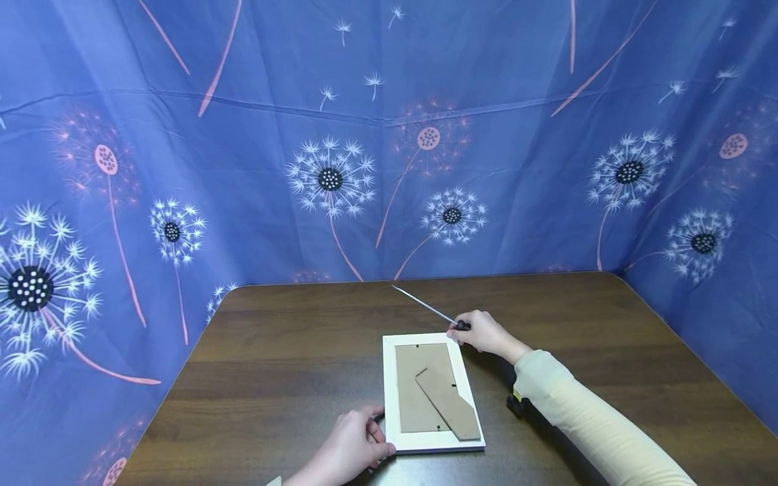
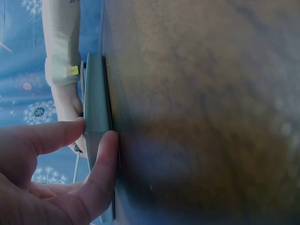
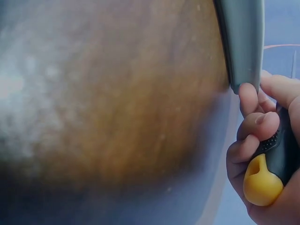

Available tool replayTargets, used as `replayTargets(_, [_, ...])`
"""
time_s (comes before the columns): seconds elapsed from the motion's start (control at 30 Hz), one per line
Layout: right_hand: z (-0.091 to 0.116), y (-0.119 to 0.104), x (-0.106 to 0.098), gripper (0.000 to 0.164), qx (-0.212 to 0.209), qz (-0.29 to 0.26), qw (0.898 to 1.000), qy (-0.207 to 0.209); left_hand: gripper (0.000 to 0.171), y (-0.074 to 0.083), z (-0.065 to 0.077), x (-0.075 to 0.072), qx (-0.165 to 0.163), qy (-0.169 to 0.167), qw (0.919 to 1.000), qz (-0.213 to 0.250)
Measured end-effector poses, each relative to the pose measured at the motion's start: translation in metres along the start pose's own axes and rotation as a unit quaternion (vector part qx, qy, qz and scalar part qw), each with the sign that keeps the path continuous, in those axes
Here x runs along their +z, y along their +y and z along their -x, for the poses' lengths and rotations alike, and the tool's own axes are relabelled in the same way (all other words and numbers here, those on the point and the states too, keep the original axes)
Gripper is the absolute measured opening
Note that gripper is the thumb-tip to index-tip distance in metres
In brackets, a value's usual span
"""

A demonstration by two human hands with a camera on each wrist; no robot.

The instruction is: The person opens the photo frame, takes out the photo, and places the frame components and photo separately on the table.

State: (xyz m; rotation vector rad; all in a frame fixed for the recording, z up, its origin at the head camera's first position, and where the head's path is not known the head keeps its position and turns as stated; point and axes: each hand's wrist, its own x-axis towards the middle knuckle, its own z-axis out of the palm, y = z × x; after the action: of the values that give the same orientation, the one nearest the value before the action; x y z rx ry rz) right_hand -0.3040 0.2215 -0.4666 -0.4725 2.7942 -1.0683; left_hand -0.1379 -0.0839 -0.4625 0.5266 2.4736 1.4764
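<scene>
Blue dandelion cloth [image 1: 255, 175] hangs behind our brown worktop [image 1: 273, 351]. Our left hand [image 1: 349, 442] pinches the near-left corner of the face-down picture frame [image 1: 419, 398], probably light, stiff, best held by its rims. Our right fingers grasp a screwdriver [image 3: 285, 154], touching the far-right corner.

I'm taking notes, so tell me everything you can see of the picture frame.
The picture frame is rectangular, with a white border, a tan, board-like backing, small black tabs, and a tan stand slanting across its lower right. It lies back side up on the brown table. The left hand grips its near left corner; the right hand touches its far right corner.
</scene>
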Motion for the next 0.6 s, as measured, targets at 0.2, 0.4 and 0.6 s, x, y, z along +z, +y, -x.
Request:
replayTargets(0.2, [-0.001,-0.0029,-0.0015,0.013,0.003,-0.029,0.999,-0.026,0.059,-0.0016,-0.0015,0.0012,0.001,0.0,0.9998,-0.019])
replayTargets(0.4, [-0.0025,-0.0059,-0.0034,0.012,0.021,-0.053,0.997,-0.042,0.059,-0.0013,-0.002,0.0012,-0.003,0.002,0.9998,-0.021])
replayTargets(0.6, [-0.0028,-0.0068,-0.0035,0.012,0.025,-0.05,0.997,-0.043,0.06,-0.0002,-0.0022,0.0018,-0.006,0.002,0.9997,-0.024])
